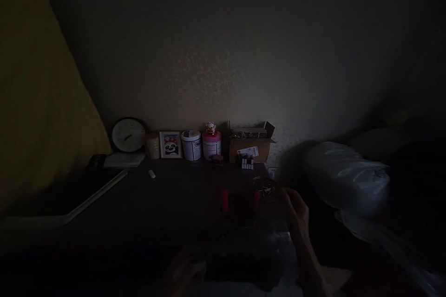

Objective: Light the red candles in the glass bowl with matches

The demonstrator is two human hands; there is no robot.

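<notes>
The light is very dim. My right hand [296, 209] reaches over the right end of the dark table [174, 209], fingertips pressed together at the right edge of a round, clear-looking dish [259, 182]. Small shiny pieces [266, 190] lie in the dish. Whatever the fingertips pinch, if anything, is too dark to make out. Low at the front, my left hand [183, 271] is dark and smeared, with a small pale thing [200, 267] by its fingers. A dark object with red sides [225, 202] sits between the hands, nearer the dish.
Along the wall stand a round clock [128, 135], a framed panda picture [171, 145], two tubs [191, 146], a figurine [210, 127] and an open cardboard box [252, 152]. A large dark panel [69, 195] lies left; a pale plastic bag [344, 176] bulges right.
</notes>
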